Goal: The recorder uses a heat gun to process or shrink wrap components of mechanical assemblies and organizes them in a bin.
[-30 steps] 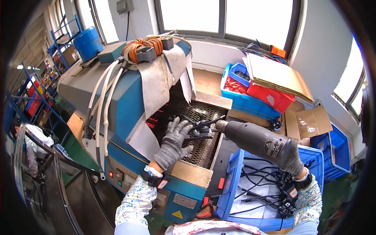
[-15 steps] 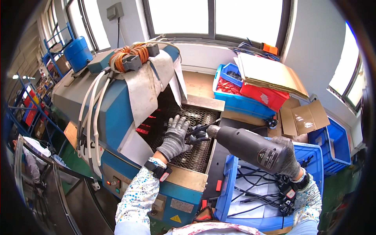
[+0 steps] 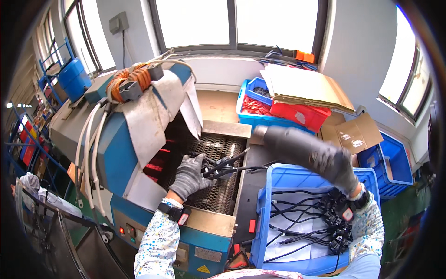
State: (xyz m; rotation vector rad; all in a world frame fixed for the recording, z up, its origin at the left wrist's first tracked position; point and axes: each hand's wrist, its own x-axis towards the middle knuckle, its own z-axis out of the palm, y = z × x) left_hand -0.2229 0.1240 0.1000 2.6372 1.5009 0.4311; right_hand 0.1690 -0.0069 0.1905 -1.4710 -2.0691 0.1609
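Note:
My left hand (image 3: 189, 177), in a grey knit glove, is over the mesh conveyor belt (image 3: 228, 145) with its fingers closed on several black cables (image 3: 222, 168). Their loose ends stick out to the right past the belt's edge, while the part inside the grip is hidden. A dark heat gun (image 3: 297, 148), smeared by motion, is in my right hand (image 3: 343, 173), which wears a similar glove. The gun's nozzle points left, beyond the cables and apart from them. Below my right forearm, a blue bin (image 3: 261, 218) holds more black cables (image 3: 297, 215) with chunky black connectors (image 3: 335, 218).
The blue heating machine (image 3: 116, 139) covers the belt's left end, where red heating elements (image 3: 155, 162) glow under hanging flaps (image 3: 144, 125). Behind stand a light-blue crate (image 3: 253, 120), a red bin (image 3: 302, 114) and cardboard sheets (image 3: 306, 88). Stacked blue bins (image 3: 395, 167) are at far right.
The view has shifted slightly. My left fingers, stretched over the belt before, now close around the cables. The heat gun has swung away from them, toward the right and farther back.

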